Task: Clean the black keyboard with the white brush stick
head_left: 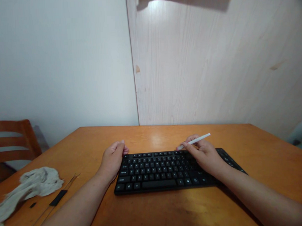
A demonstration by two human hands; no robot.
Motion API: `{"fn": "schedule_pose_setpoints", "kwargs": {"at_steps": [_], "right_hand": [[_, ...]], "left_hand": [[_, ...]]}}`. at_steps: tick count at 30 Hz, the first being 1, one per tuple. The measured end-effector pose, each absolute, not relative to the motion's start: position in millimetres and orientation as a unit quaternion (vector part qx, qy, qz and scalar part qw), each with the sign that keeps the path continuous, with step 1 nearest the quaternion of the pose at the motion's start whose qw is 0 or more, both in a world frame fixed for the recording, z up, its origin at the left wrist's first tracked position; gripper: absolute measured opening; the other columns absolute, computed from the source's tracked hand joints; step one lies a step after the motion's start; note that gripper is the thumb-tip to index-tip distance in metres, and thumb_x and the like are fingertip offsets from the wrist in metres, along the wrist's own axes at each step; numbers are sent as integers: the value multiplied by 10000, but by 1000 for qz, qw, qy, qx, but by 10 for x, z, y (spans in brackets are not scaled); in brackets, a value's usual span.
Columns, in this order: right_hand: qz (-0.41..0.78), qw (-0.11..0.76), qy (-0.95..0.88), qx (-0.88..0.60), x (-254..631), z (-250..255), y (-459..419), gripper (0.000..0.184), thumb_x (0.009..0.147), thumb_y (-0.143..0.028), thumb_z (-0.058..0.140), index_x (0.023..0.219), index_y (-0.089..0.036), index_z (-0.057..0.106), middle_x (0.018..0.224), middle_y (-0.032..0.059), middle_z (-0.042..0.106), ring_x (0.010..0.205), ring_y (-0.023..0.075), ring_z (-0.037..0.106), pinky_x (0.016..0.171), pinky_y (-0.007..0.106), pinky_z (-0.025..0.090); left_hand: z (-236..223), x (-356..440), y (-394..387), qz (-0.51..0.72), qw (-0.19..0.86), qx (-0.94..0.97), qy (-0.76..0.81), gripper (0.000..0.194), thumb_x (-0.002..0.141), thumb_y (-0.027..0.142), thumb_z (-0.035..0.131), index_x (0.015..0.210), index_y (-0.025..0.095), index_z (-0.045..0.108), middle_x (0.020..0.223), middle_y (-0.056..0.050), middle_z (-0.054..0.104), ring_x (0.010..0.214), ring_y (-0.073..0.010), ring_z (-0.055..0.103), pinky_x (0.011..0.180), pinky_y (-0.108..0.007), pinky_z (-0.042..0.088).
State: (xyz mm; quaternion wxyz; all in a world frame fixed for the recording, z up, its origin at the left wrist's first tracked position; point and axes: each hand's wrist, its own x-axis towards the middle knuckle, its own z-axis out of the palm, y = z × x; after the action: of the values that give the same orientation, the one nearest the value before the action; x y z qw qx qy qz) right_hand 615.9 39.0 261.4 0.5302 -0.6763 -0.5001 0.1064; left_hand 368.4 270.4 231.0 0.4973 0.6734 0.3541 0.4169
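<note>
Keyboard: a black compact keyboard [156, 172] lies flat on the table, between the two hands.
Left hand: the left hand [113, 160] is half closed, fingers loosely curled and holding nothing, at the keyboard's upper left corner (touching it or just beside it, hard to tell from here).
Right hand: the right hand [205, 156] is closed in a pinch on a slim white stylus [197, 140], and rests over the keyboard's right end, the stylus slanting across the top edge.
Table: an orange wooden table [272, 151] bears everything.
Left side: a crumpled grey cloth [36, 188] lies near a thin rod with a black sleeve [58, 198] and a small black piece [33, 205].
Behind: a white wall [58, 63] meets a pale wood-grain panel [189, 64]; a wooden chair [7, 141] stands beyond the table's left edge.
</note>
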Motion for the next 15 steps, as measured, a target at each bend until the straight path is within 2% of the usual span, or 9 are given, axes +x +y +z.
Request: {"fn": "schedule_pose_setpoints", "kwargs": {"at_steps": [5, 10, 15], "right_hand": [[77, 471, -538, -695, 6205, 2583, 378, 224, 927, -405, 557, 819, -236, 656, 890, 59, 734, 895, 237, 674, 863, 382, 487], [56, 491, -509, -705, 6223, 2592, 371, 213, 926, -403, 552, 841, -243, 663, 868, 59, 724, 884, 246, 671, 857, 396, 497], [55, 453, -548, -701, 6180, 2629, 373, 241, 940, -377, 538, 808, -236, 682, 910, 61, 723, 902, 235, 662, 851, 378, 483]], "left_hand": [[2315, 3689, 2694, 417, 500, 669, 357, 480, 827, 649, 568, 722, 183, 610, 699, -34, 644, 652, -172, 586, 627, -267, 447], [2318, 3687, 2690, 416, 505, 666, 358, 490, 802, 665, 586, 707, 185, 608, 693, -31, 638, 642, -171, 575, 624, -266, 443], [2323, 3683, 2683, 415, 503, 668, 357, 470, 825, 644, 574, 721, 186, 606, 696, -31, 640, 667, -174, 589, 634, -266, 447]]}}
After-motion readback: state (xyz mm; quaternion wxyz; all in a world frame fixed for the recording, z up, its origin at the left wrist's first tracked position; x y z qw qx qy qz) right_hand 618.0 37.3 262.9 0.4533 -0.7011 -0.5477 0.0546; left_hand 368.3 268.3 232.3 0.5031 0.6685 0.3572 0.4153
